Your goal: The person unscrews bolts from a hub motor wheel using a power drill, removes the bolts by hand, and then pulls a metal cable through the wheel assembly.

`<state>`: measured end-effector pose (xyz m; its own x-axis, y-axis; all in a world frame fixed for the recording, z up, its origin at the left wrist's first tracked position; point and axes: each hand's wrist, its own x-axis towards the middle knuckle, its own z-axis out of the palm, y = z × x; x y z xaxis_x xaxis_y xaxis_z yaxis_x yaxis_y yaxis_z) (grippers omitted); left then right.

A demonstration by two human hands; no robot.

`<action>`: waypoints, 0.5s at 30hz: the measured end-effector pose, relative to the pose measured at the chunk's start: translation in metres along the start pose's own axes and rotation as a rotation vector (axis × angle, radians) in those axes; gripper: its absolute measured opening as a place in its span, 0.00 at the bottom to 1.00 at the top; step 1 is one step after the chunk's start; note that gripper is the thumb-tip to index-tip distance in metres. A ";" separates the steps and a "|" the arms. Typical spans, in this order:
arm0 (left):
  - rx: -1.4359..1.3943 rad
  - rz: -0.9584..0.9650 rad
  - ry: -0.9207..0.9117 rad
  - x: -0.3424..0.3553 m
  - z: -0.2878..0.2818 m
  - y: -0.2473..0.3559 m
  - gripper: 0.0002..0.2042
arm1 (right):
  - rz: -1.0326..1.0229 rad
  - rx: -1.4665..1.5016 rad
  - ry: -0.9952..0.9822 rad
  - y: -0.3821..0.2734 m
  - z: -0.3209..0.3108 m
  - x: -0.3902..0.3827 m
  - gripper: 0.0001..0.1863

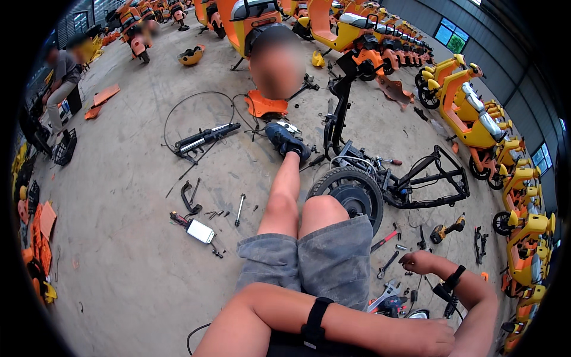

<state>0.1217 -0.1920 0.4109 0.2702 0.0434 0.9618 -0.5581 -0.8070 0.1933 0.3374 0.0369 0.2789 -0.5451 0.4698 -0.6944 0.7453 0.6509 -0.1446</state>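
Observation:
I sit on the concrete floor with my legs stretched out, in grey shorts [333, 256] and a blue shoe [286, 140]. My right hand [416, 260], with a black wrist strap, hovers over loose tools on the floor; its fingers are curled closed and nothing shows in them. Closest to it are a small spanner [389, 262] and red-handled pliers [385, 239]. My left forearm crosses my lap, and my left hand [433, 338] rests by my right forearm; its fingers are hard to read. An adjustable wrench [383, 294] lies just beyond it.
A stripped black scooter frame [431, 178] with a wheel [351, 191] lies right of my legs. A yellow drill [446, 229], a phone [200, 231], a black fork assembly [205, 138], bolts and cables litter the floor. Orange-yellow scooters [470, 125] line the back and right. A person [59, 83] sits far left.

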 end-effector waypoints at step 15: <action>0.397 -0.870 -0.377 -0.110 -0.071 0.049 0.09 | -0.891 0.226 0.340 -0.330 -0.201 -0.051 0.17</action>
<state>0.0090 -0.1942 0.3286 0.7241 0.5739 0.3825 0.2302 -0.7239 0.6503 0.0422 -0.0818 0.5041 -0.9990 0.0314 -0.0305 0.0438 0.7375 -0.6739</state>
